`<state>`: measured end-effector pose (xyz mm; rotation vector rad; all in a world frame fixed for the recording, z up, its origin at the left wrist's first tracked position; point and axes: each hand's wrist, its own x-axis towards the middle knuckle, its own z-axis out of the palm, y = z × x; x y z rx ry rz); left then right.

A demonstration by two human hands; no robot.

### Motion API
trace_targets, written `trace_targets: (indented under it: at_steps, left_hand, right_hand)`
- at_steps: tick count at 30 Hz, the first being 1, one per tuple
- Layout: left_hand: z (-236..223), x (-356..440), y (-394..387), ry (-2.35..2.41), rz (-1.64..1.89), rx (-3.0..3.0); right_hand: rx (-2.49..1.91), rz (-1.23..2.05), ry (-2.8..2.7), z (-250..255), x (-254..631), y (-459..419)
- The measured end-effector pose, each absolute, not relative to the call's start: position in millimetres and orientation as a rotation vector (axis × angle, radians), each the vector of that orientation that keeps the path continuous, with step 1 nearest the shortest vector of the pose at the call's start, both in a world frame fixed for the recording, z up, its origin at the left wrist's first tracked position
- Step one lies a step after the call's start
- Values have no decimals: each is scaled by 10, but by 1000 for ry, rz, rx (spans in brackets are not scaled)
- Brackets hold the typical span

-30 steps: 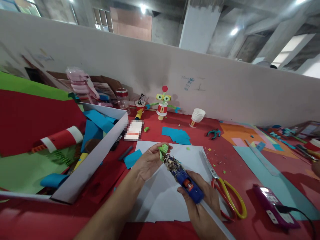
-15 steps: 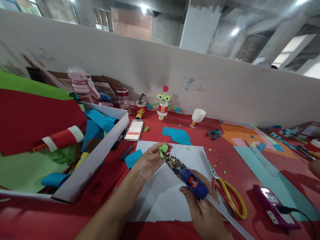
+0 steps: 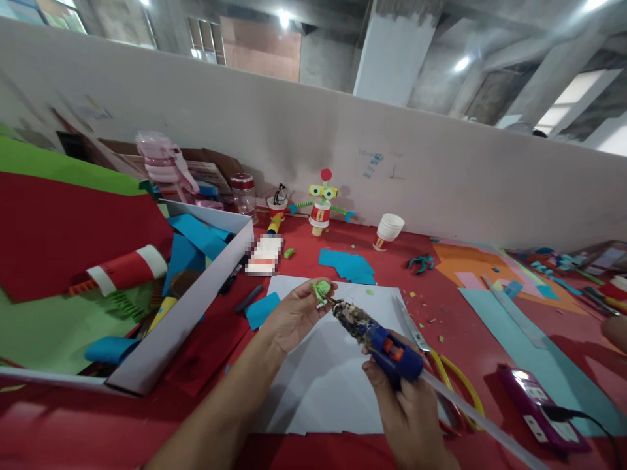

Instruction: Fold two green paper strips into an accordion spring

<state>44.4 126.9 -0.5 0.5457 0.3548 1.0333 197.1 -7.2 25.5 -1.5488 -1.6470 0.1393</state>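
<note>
Between the fingertips of my left hand (image 3: 298, 313) is a small folded strip of green paper (image 3: 321, 290). My right hand (image 3: 409, 405) is closed around a blue hot glue gun (image 3: 392, 349), its nozzle end crusted with dirty residue. The tip points left and sits close beside the green paper; I cannot tell whether they touch. A clear glue stick (image 3: 480, 418) trails from the gun's back. Both hands are above a white sheet of paper (image 3: 333, 385). Scissors with red and yellow handles (image 3: 465, 385) lie partly behind the gun.
A white box (image 3: 196, 313) of paper scraps stands left. Behind are a paper-cup robot figure (image 3: 320, 214), stacked paper cups (image 3: 389, 228) and blue paper (image 3: 347, 266). On the right lie a purple power bank (image 3: 539, 408) with a cable and teal card (image 3: 533, 352). Another person's hand shows at the right edge.
My right hand has drawn the glue gun slightly right and down, its tip backing off from the green paper. My left hand keeps its pinch in nearly the same spot.
</note>
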Motion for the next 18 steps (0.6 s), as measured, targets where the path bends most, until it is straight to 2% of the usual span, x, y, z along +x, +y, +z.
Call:
trace_targets:
  at_steps: [5,11,14,18]
  left_hand:
    - [9,441,1286,418,1040,534]
    - [12,444,1295,517,1055,630]
    - [4,461,1293,562,1041,703]
    - [19,474,1281,581,1015,720]
  right_hand:
    - [-1577,391,-1300,421,2225,100]
    - [-1709,704,-665,341,3107,520]
    - [-1857,780,-628,202,3524,643]
    - [-2290,649,-858,96,3857,731]
